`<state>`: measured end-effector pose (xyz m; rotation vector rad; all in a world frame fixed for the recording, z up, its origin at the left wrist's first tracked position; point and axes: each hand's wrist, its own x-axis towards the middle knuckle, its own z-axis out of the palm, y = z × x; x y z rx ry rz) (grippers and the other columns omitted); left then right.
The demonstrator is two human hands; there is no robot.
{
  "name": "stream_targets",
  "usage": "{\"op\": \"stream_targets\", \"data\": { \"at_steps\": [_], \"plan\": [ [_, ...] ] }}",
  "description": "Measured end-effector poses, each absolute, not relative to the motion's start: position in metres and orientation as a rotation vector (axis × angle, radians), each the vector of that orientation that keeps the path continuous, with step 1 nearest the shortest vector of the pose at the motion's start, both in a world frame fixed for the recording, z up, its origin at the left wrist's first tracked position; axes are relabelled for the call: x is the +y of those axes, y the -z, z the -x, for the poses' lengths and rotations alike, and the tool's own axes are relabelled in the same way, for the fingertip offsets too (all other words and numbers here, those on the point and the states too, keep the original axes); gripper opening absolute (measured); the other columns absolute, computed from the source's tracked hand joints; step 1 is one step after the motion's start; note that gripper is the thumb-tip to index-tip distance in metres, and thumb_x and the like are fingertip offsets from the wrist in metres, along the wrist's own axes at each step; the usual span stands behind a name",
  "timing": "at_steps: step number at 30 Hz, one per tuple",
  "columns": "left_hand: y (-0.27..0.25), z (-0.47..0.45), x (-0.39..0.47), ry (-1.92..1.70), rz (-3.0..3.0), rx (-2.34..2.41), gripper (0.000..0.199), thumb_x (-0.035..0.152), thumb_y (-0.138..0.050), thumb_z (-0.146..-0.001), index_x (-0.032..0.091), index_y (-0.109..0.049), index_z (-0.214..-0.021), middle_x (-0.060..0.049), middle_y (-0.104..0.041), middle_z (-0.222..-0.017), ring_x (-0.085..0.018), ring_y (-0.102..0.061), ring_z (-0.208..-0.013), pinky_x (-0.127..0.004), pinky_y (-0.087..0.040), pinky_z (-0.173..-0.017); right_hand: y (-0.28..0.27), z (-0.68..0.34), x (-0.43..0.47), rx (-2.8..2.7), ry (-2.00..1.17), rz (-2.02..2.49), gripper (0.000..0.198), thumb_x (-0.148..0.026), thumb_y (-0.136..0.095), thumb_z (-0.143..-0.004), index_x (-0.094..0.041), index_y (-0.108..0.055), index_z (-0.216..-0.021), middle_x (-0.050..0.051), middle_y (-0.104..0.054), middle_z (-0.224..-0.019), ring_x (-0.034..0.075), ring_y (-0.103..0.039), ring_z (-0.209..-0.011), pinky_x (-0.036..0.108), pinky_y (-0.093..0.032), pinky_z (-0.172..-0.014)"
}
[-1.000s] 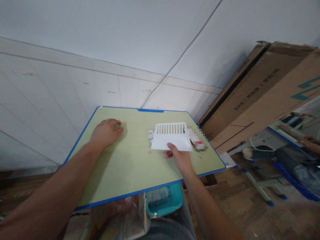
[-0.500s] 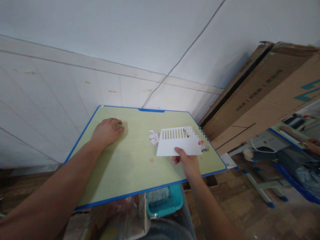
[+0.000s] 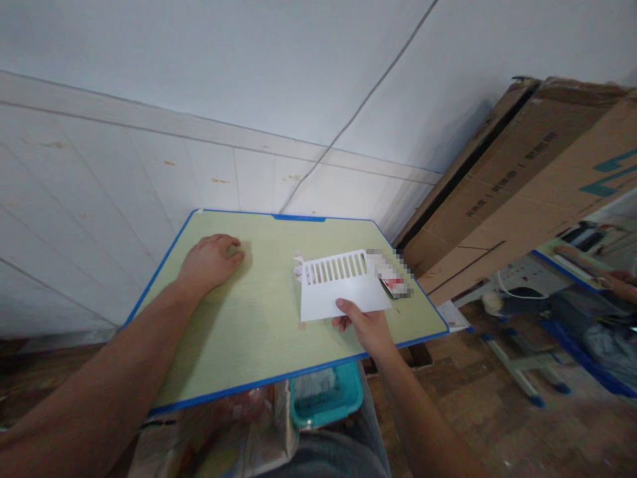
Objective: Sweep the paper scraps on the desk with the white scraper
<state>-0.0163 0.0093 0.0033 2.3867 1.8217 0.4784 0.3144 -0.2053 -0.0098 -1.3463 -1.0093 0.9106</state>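
My right hand (image 3: pixel 365 325) pinches the lower edge of a white card (image 3: pixel 321 300), thumb on top and fingers beneath. A row of long slots is cut through the card's upper half. Behind its left end lies a crumpled piece of paper (image 3: pixel 298 269), partly seen through the slots. Beyond the card's right end is a blurred-out item with red on it (image 3: pixel 394 284), too pixelated to name. My left hand (image 3: pixel 212 262) rests on the left side of the pale green desktop (image 3: pixel 259 318), fingers loosely curved, thumb apart from them, holding nothing.
Tall cardboard boxes (image 3: pixel 512 179) lean at the right against the wall. A teal basket (image 3: pixel 328 418) sits below the desk's front edge. Another person's hand (image 3: pixel 622 287) shows at a second desk on the far right. A cable (image 3: pixel 355 113) runs down the wall.
My right hand has shifted the slotted card left and turned it slightly, so its left end now covers more of the crumpled paper. My left hand stays in place.
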Motion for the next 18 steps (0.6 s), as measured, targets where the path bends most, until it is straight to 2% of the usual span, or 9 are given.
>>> {"op": "stream_targets", "data": {
  "at_steps": [8, 14, 18],
  "plan": [
    [-0.0022, 0.0178, 0.0115, -0.516, -2.403, 1.806, 0.06, 0.047, -0.052, -0.109, 0.013, -0.084, -0.146, -0.02, -0.079, -0.165, -0.039, -0.07, -0.157, -0.054, -0.05, -0.141, 0.008, -0.3184, -0.206, -1.044, -0.976, 1.347, 0.034, -0.051, -0.091, -0.083, -0.026, -0.074, -0.067, 0.005, -0.075, -0.056, 0.023, -0.068, -0.052, 0.036, -0.061, -0.056],
    [-0.0079, 0.0135, 0.0062, -0.442, -2.381, 1.84, 0.067, 0.046, -0.047, -0.11, 0.006, -0.08, -0.152, -0.024, -0.075, -0.169, -0.041, -0.066, -0.162, -0.053, -0.045, -0.144, 0.0074, -0.3179, -0.2065, -1.008, -0.981, 1.343, 0.029, -0.047, -0.09, -0.079, -0.026, -0.075, -0.066, 0.004, -0.073, -0.054, 0.022, -0.065, -0.05, 0.035, -0.059, -0.053],
    [-0.0101, 0.0118, 0.0033, -0.451, -2.381, 1.828, 0.068, 0.046, -0.046, -0.11, 0.004, -0.08, -0.152, -0.027, -0.074, -0.169, -0.043, -0.066, -0.162, -0.055, -0.045, -0.144, 0.0072, -0.3203, -0.2078, -0.989, -0.986, 1.349, 0.031, -0.042, -0.087, -0.079, -0.027, -0.069, -0.059, 0.002, -0.069, -0.051, 0.021, -0.064, -0.048, 0.034, -0.058, -0.052]
  ]
}}
